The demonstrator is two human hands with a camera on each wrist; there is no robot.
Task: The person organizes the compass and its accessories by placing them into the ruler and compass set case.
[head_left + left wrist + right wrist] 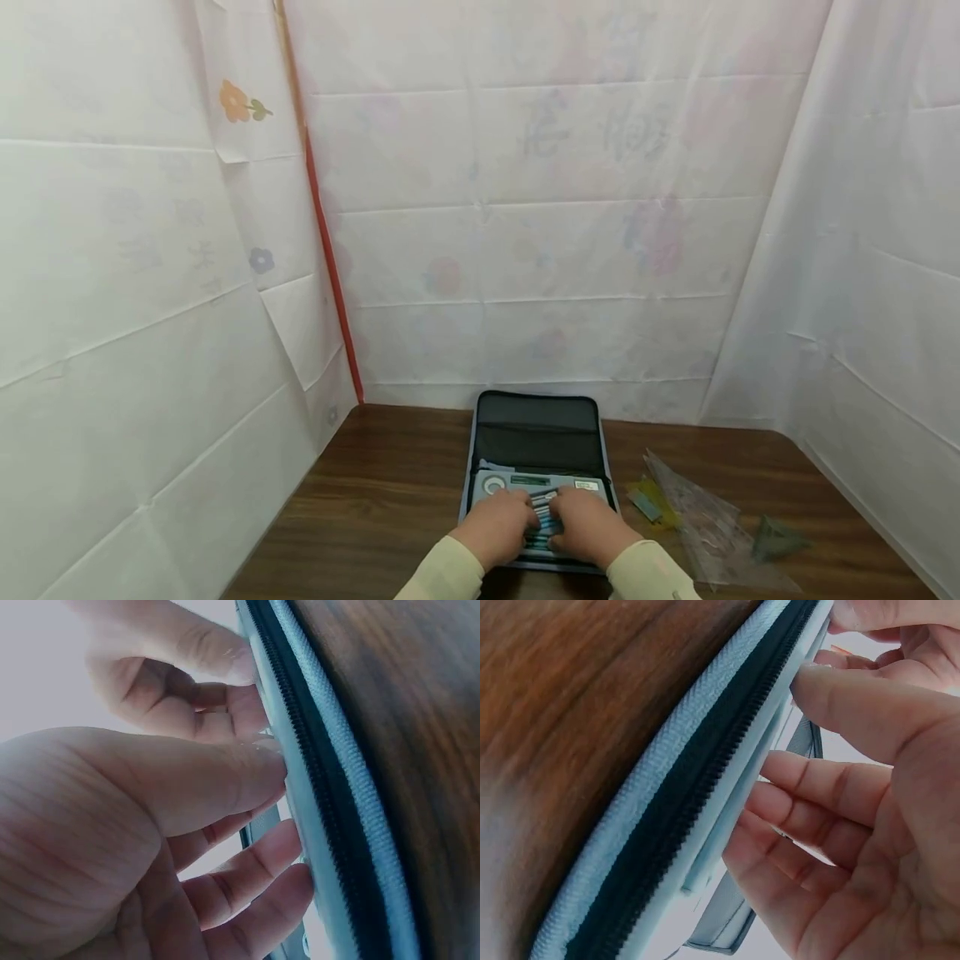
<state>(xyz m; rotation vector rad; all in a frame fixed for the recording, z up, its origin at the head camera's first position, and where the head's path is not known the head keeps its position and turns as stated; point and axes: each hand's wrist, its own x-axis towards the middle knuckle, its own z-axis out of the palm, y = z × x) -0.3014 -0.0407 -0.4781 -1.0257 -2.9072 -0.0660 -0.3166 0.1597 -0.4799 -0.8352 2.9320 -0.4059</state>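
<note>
An unzipped case [538, 417] lies on the table with its dark lid folded back. Its light grey-blue tray [560, 481] holds several slim metallic and blue instruments [545, 510], a green strip and a white ring-shaped piece [492, 484]. From the left, my left hand [497, 525] touches the tray's contents, thumb and slightly bent fingers spread apart. My right hand [588, 525] does the same from the right. In the left wrist view, the zipper edge [300, 750] runs beside the thumb. The fingertips partly hide what they touch; I see nothing lifted from the tray.
Right of the case lie a yellow packet [660, 508], a clear plastic sheet or sleeve [705, 517] and a dark green triangular piece [776, 539]. The brown wooden table [390, 475] is enclosed by white sheets [525, 250] at the back and sides.
</note>
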